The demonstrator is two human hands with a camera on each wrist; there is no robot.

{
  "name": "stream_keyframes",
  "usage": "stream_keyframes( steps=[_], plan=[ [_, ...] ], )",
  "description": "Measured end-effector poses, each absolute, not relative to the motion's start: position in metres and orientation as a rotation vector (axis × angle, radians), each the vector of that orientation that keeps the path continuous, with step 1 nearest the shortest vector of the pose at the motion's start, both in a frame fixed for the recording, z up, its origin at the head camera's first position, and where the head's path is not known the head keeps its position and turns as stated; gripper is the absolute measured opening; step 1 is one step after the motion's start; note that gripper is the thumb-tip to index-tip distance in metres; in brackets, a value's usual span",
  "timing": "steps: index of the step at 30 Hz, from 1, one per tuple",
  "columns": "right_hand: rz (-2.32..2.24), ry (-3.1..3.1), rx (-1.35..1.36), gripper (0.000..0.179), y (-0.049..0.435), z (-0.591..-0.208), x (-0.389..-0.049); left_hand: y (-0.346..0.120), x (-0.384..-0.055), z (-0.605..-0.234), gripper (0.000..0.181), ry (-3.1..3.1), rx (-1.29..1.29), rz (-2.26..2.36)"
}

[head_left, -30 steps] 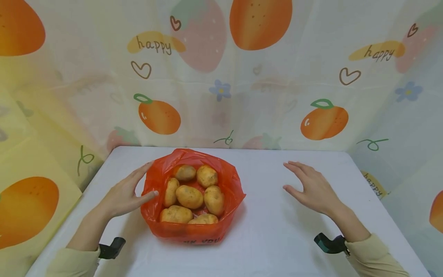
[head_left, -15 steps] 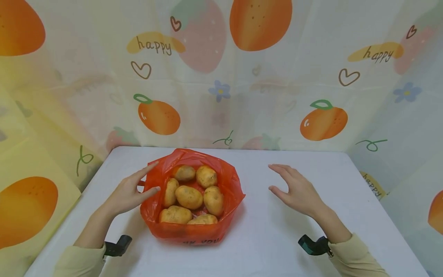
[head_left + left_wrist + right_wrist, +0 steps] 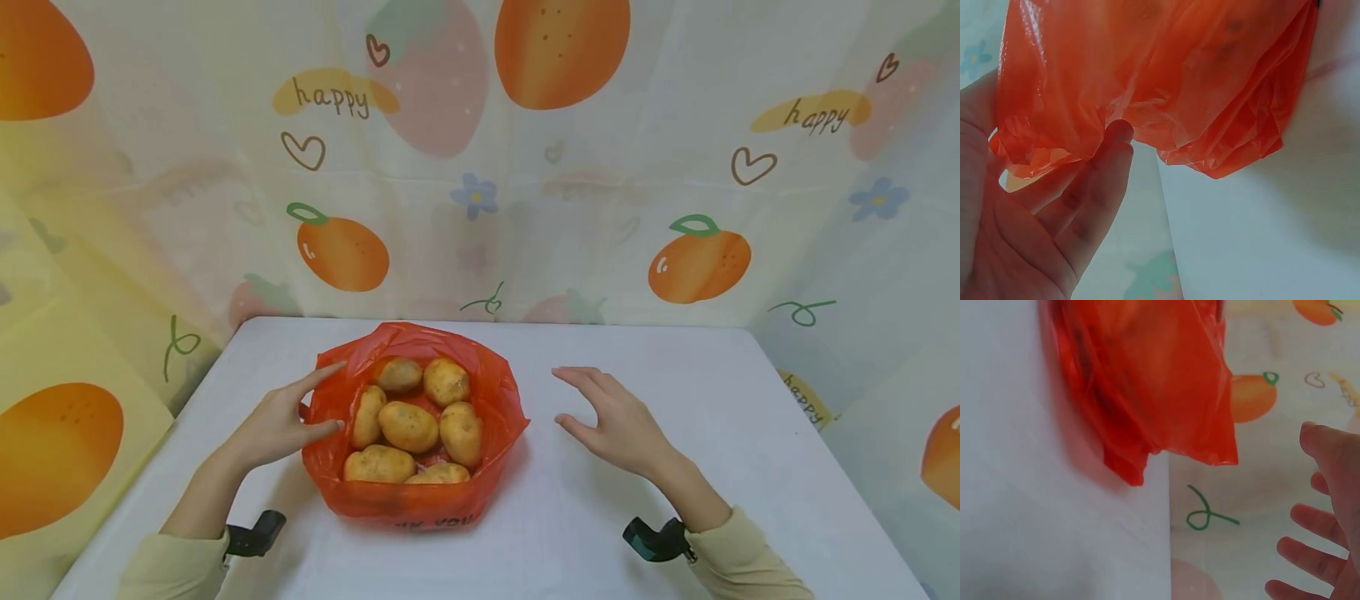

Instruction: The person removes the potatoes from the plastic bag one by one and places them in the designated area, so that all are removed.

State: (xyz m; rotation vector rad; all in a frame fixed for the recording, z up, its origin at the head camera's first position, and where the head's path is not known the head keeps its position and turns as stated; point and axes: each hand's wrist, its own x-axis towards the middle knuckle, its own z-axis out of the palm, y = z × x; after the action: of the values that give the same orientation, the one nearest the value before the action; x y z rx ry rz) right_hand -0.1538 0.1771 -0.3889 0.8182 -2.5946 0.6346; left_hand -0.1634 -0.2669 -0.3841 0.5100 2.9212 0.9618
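Observation:
A red plastic bag with its mouth spread wide stands on the white table, and several potatoes show inside it. My left hand is at the bag's left rim, thumb and fingers spread apart over the edge. In the left wrist view, the fingers of the left hand lie right at the crumpled rim of the red bag. To the right of the bag, my right hand hovers with parted fingers and nothing in it. The right wrist view shows a gap between the right hand and the bag.
A white table bears the bag, its back edge meeting a fruit-print curtain. More patterned cloth hangs along the left side and the right side. Black wrist cameras sit on both forearms.
My right hand has moved left toward the bag, and lower. The left hand has shifted slightly right, over the bag's left rim. The bag and the potatoes have stayed put.

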Motion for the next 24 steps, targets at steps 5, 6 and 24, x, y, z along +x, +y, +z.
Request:
stream_keyframes(
  steps=[5,6,24],
  plan=[
    [0.67,-2.57,0.82,0.057,0.172,-0.389,-0.154,-0.267,-0.164,-0.387,0.073,2.888,0.503,0.998],
    [0.681,-2.561,0.827,0.057,0.171,-0.389,-0.154,-0.268,-0.164,-0.387,0.073,2.883,0.494,1.007],
    [0.932,-2.494,0.964,0.052,0.123,-0.386,-0.162,-0.271,-0.165,-0.393,0.077,2.817,0.425,1.057]
  ],
)
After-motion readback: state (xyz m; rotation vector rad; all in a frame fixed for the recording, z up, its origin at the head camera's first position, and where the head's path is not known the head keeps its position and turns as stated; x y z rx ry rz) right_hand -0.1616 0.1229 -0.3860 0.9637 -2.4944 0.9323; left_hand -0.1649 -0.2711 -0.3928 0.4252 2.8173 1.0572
